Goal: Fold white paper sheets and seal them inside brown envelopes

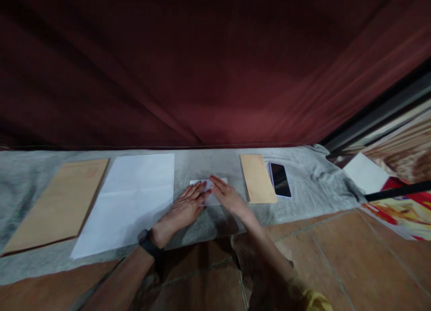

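A small white piece of paper (213, 200), which looks folded, lies on the grey cloth in front of me. My left hand (189, 205), with a dark band on its wrist, rests flat on the paper's left part, fingers stretched out. From the other side my right hand (228, 196) presses flat on the paper's upper right part, its fingers straight. The fingertips of both hands come close together over the paper. Left of my left hand is a large white sheet (134, 190) with a crease across it.
Brown envelopes (60, 199) lie at the far left, smaller brown envelopes (258, 178) to the right. Beside these is a phone (280, 180). The grey cloth (313, 181) ends at a tiled floor (316, 248). A dark red curtain (215, 77) hangs behind; printed packaging (404, 214) sits right.
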### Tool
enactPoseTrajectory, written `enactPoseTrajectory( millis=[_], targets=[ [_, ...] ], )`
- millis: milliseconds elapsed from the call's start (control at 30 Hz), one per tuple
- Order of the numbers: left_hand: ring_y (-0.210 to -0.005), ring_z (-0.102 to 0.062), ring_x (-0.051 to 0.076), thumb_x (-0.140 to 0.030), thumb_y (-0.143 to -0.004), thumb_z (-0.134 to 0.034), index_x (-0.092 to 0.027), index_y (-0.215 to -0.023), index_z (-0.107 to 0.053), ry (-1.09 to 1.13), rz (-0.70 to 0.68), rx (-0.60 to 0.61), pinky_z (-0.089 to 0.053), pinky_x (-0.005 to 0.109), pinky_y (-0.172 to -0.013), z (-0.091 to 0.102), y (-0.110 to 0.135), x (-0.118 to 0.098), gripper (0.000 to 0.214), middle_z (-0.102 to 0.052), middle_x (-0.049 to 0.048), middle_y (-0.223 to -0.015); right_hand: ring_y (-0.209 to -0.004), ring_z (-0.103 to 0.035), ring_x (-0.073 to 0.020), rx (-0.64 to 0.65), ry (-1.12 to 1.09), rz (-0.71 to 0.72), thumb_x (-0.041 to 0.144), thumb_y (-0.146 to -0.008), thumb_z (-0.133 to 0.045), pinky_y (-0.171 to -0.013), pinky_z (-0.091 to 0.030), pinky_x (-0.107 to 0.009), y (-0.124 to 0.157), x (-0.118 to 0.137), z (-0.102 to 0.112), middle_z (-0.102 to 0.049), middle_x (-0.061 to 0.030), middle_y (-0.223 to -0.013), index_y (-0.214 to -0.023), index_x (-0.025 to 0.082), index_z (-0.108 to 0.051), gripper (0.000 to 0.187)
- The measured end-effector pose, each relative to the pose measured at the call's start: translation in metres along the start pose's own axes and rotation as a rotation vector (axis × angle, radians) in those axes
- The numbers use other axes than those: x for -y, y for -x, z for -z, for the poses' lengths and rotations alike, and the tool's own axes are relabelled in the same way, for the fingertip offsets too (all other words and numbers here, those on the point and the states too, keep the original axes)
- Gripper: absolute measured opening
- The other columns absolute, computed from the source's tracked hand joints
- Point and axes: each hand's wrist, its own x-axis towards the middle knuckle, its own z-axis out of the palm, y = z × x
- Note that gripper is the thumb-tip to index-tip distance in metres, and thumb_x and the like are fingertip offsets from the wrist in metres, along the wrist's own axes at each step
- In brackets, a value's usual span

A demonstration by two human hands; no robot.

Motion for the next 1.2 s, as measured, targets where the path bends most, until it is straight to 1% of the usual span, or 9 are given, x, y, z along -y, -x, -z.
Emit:
enactPoseTrajectory(
  millis=[67, 100, 200, 467, 633, 733, 867, 1067, 1200],
  targets=[
    [-0.153, -0.025, 0.025, -0.031, -0.093, -0.052, -0.021, -0.149, -0.046, -0.024, 0.014, 0.000, -0.023, 0.047, -0.125, -0.004, 0.000, -0.002, 0.057, -0.032, 0.0110, -0.163, -0.147, -0.037, -0.0228, -0.018, 0.223, 0.062, 0.040, -0.105, -0.040, -0.124, -0.028, -0.045, 0.003, 0.000, -0.024, -0.046, -0.0125, -0.155, -0.149, 0.016, -0.048, 0.051],
    [-0.153, -0.025, 0.025, -0.033, -0.092, -0.052, -0.019, -0.150, -0.044, -0.033, 0.024, -0.003, -0.023, 0.047, -0.125, -0.006, 0.001, -0.003, 0.059, -0.033, 0.0124, -0.163, -0.150, -0.033, -0.0237, -0.031, 0.310, 0.083, 0.042, -0.105, -0.040, -0.125, -0.024, -0.046, 0.006, -0.001, -0.034, -0.041, -0.0124, -0.158, -0.151, 0.015, -0.044, 0.054],
    [-0.152, -0.026, 0.025, -0.038, -0.093, -0.050, -0.013, -0.153, -0.038, -0.057, 0.051, -0.021, -0.021, 0.046, -0.125, -0.010, 0.001, -0.006, 0.066, -0.034, 0.0153, -0.162, -0.152, -0.028, -0.0237, -0.080, 0.480, 0.086, 0.043, -0.106, -0.038, -0.126, -0.021, -0.045, 0.013, -0.006, -0.047, -0.034, -0.0116, -0.161, -0.155, 0.015, -0.037, 0.057],
    [-0.151, -0.030, 0.028, -0.048, -0.096, -0.046, -0.010, -0.153, -0.037, -0.079, 0.063, -0.034, -0.025, 0.047, -0.124, -0.008, 0.001, -0.009, 0.069, -0.036, 0.0185, -0.160, -0.152, -0.027, -0.0306, -0.173, 0.573, 0.002, 0.043, -0.105, -0.038, -0.123, -0.024, -0.050, 0.017, -0.022, -0.036, -0.028, -0.0167, -0.163, -0.156, 0.010, -0.034, 0.061],
    [-0.150, -0.031, 0.026, -0.033, -0.100, -0.033, -0.009, -0.151, -0.040, -0.083, 0.117, -0.079, -0.022, 0.049, -0.125, -0.010, -0.003, -0.017, 0.057, -0.039, 0.0170, -0.159, -0.152, -0.026, -0.0322, -0.192, 0.574, -0.026, 0.041, -0.104, -0.038, -0.123, -0.022, -0.052, 0.021, -0.024, -0.034, -0.028, -0.0188, -0.163, -0.156, 0.007, -0.031, 0.063],
    [-0.152, -0.028, 0.026, -0.026, -0.098, -0.034, -0.008, -0.153, -0.038, -0.119, 0.181, -0.139, -0.021, 0.048, -0.126, -0.014, -0.013, -0.027, 0.058, -0.036, 0.0164, -0.161, -0.152, -0.026, -0.0312, -0.199, 0.610, -0.035, 0.036, -0.105, -0.035, -0.123, -0.020, -0.051, 0.021, -0.021, -0.035, -0.029, -0.0175, -0.163, -0.156, 0.007, -0.033, 0.058],
    [-0.153, -0.025, 0.027, -0.023, -0.098, -0.031, -0.007, -0.153, -0.038, -0.195, 0.220, -0.149, -0.021, 0.049, -0.125, -0.023, -0.029, -0.040, 0.057, -0.032, 0.0155, -0.163, -0.152, -0.025, -0.0300, -0.183, 0.681, -0.060, 0.030, -0.105, -0.035, -0.123, -0.020, -0.051, 0.021, -0.017, -0.036, -0.028, -0.0176, -0.163, -0.156, 0.007, -0.034, 0.056],
    [-0.152, -0.027, 0.027, -0.027, -0.101, -0.031, -0.009, -0.152, -0.040, -0.282, 0.244, -0.213, -0.022, 0.050, -0.125, -0.032, -0.033, -0.041, 0.055, -0.034, 0.0156, -0.161, -0.150, -0.030, -0.0293, -0.232, 0.757, -0.067, 0.031, -0.105, -0.034, -0.122, -0.022, -0.048, 0.023, -0.018, -0.038, -0.032, -0.0169, -0.161, -0.154, 0.007, -0.037, 0.054],
    [-0.150, -0.031, 0.030, -0.045, -0.101, -0.035, -0.005, -0.151, -0.041, -0.285, 0.318, -0.254, -0.025, 0.048, -0.124, -0.031, -0.026, -0.033, 0.064, -0.036, 0.0197, -0.159, -0.147, -0.035, -0.0300, -0.275, 0.762, -0.090, 0.038, -0.105, -0.036, -0.121, -0.024, -0.048, 0.025, -0.021, -0.036, -0.036, -0.0179, -0.159, -0.154, 0.005, -0.036, 0.059]
  ],
)
